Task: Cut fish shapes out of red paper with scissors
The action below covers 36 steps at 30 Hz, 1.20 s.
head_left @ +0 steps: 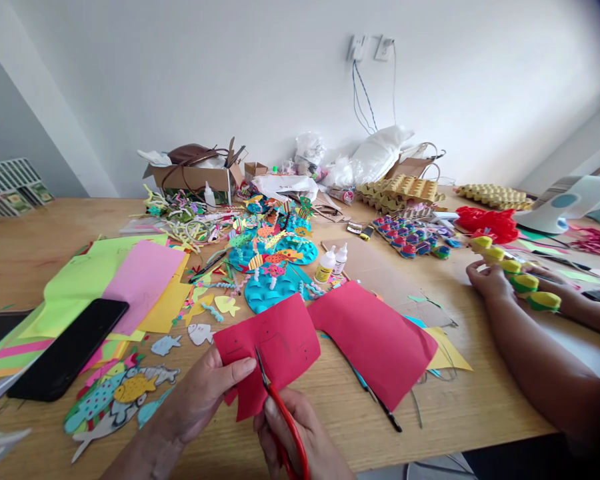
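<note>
My left hand (205, 393) holds a piece of red paper (285, 333) by its left side, thumb on top. Pencil outlines are drawn on this paper. My right hand (295, 427) is closed on red-handled scissors (293, 427), whose blades are at a cut in the lower part of the paper. A larger red sheet (375, 340) lies on the table just to the right. Left of my left hand, several cut-out paper fish (135, 387) lie in a pile.
A black phone (67, 350) rests on coloured sheets (90, 273) at left. Blue egg-carton pieces (265, 293) with paper fish and glue bottles (325, 265) stand ahead. At right, another person's hands (493, 283) hold a yellow-green carton strip (525, 283).
</note>
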Motion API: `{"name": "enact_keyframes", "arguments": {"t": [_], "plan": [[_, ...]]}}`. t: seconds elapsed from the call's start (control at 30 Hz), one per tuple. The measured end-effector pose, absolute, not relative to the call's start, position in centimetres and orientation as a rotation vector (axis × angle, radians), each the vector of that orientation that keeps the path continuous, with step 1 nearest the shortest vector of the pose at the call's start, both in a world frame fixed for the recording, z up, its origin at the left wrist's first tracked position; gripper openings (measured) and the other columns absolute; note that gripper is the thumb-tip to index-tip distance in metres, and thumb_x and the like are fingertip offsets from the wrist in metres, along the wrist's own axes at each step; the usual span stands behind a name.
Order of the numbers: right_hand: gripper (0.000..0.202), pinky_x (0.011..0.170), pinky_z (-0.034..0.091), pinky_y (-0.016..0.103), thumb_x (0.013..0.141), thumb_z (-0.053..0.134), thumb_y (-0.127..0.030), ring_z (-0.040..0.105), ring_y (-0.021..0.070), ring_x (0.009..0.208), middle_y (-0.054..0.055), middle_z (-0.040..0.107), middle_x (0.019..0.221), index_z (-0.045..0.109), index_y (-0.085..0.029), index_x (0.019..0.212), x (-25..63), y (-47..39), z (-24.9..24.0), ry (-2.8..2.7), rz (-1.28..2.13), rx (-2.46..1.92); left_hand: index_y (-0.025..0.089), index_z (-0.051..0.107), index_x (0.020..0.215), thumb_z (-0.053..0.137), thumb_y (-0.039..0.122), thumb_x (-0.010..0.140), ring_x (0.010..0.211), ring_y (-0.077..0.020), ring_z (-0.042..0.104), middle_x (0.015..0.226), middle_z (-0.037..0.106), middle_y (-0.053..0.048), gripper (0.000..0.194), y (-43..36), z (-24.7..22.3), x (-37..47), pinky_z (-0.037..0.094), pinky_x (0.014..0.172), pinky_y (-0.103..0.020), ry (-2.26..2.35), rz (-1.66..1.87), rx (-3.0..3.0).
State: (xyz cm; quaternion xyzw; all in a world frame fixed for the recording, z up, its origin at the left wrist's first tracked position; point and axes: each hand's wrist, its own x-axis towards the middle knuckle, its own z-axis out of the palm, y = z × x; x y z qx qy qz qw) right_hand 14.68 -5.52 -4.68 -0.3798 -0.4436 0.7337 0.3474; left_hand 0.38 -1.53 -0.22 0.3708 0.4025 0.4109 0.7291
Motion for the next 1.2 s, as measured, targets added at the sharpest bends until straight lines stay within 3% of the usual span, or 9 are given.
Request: {"name": "enact_keyframes", "arguments": {"t": [0.37, 0.67, 0.9, 1.03, 1.2], "plan": [[0.06, 0.033, 0.023, 0.018, 0.066, 0.048, -0.078, 0.03, 0.0047, 0.032, -0.009, 0.036, 0.04, 0.045, -0.018, 0.068, 14.5, -5.9, -5.9, -1.062, 1.924, -1.039, 0.02, 0.072, 0.088, 0.075, 0.031, 0.066, 0.075, -0.0204, 0.065, 0.077, 0.074, -0.001, 0.025, -1.7, -0.8, 0.1, 0.047, 0.074, -0.029, 0.911, 0.929, 0.778], [0.059, 0.036, 0.026, 0.017, 0.075, 0.04, -0.075, 0.036, 0.0064, 0.037, -0.006, 0.042, 0.045, 0.048, -0.017, 0.073, 15.4, -5.7, -5.4, -1.277, 1.976, -1.06, 0.021, 0.072, 0.094, 0.074, 0.029, 0.069, 0.073, -0.0183, 0.065, 0.08, 0.075, -0.001, 0.026, -1.5, -0.9, -0.1, 0.049, 0.072, -0.028, 0.92, 0.989, 0.764], [0.056, 0.043, 0.024, 0.019, 0.076, 0.045, -0.069, 0.033, 0.0073, 0.049, -0.003, 0.04, 0.054, 0.038, -0.018, 0.054, 18.2, -6.0, -2.6, -1.669, 1.865, -1.196, 0.02, 0.072, 0.081, 0.073, 0.032, 0.069, 0.064, -0.016, 0.061, 0.07, 0.073, 0.001, 0.018, -0.8, -1.0, -1.7, 0.049, 0.062, -0.025, 0.966, 1.0, 0.817], [0.058, 0.045, 0.024, 0.021, 0.075, 0.041, -0.073, 0.035, 0.0084, 0.049, -0.002, 0.042, 0.055, 0.046, -0.017, 0.063, 19.5, -5.9, -1.0, -1.556, 1.908, -1.089, 0.018, 0.073, 0.079, 0.073, 0.033, 0.069, 0.068, -0.0172, 0.063, 0.072, 0.073, -0.001, 0.018, -0.8, -1.0, -1.9, 0.049, 0.064, -0.024, 0.955, 0.962, 0.881], [0.048, 0.044, 0.026, 0.02, 0.083, 0.044, -0.062, 0.036, 0.0075, 0.042, -0.003, 0.044, 0.05, 0.051, -0.015, 0.073, 20.6, -5.1, -0.3, -1.498, 1.903, -0.862, 0.019, 0.073, 0.084, 0.071, 0.031, 0.071, 0.063, -0.0178, 0.064, 0.071, 0.073, -0.001, 0.017, -1.0, -1.3, -1.8, 0.051, 0.061, -0.026, 0.915, 0.902, 0.934]]}}
